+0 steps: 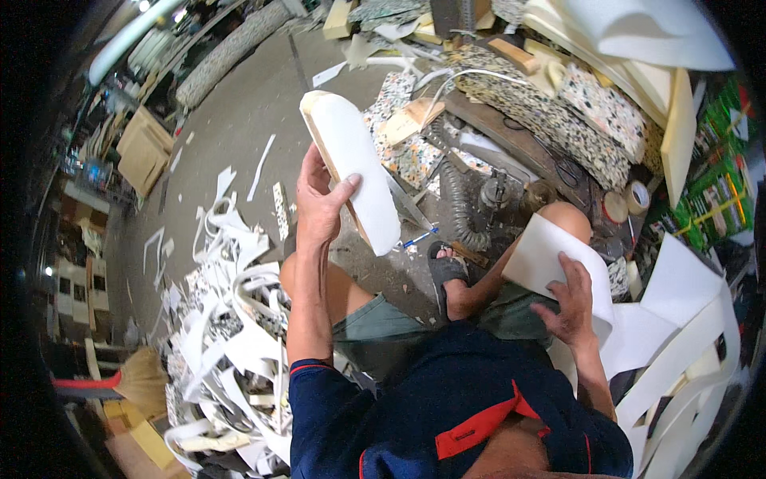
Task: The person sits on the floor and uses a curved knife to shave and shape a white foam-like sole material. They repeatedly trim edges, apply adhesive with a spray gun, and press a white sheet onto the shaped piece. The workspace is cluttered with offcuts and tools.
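Observation:
My left hand [321, 199] is raised ahead of me, closed around a long white foam-padded piece [359, 164] with rounded ends. Its thumb presses the white face; a tan, board-like edge shows along the left side. Across my right knee lies a white foam sheet [550, 251], which curves down toward my side. My right hand [570, 299] is over this sheet with the fingers apart, the index fingertip at its surface. Whether the other fingertips touch it, I cannot tell.
White offcuts [243, 319] lie heaped on my left, near a broom [144, 383]. More white strips [678, 359] pile up at my right. Ahead are speckled foam slabs [519, 100], a ribbed hose [461, 199], a blue-and-white pen [420, 237] and tape rolls [637, 196].

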### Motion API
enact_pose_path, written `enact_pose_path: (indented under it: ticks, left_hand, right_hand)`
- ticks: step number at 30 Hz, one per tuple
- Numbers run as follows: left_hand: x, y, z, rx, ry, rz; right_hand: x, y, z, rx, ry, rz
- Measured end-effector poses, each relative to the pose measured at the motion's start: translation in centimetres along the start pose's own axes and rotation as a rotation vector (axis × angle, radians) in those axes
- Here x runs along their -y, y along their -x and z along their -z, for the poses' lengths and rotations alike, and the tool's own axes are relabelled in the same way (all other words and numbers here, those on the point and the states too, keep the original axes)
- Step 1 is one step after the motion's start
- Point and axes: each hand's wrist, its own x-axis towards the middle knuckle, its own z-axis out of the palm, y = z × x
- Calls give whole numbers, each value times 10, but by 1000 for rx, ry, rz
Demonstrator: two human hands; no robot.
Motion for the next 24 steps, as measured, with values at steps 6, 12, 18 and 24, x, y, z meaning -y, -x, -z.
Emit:
enact_pose_path:
  ticks: [6, 12, 18, 24]
  left_hand:
    - [-11, 40, 19, -76, -499, -30]
    - [-11, 75, 62, 82, -958, -194]
    - [-29, 98, 107, 221, -1072, -158]
    - [-55, 117, 138, 249, -1157, -108]
  right_hand:
    - [-34, -42, -5, -117, 83, -51]
    - [-35, -80, 1, 94, -162, -358]
    - [16, -159, 24, 283, -556, -112]
    - [133, -270, -5, 440, -459, 683]
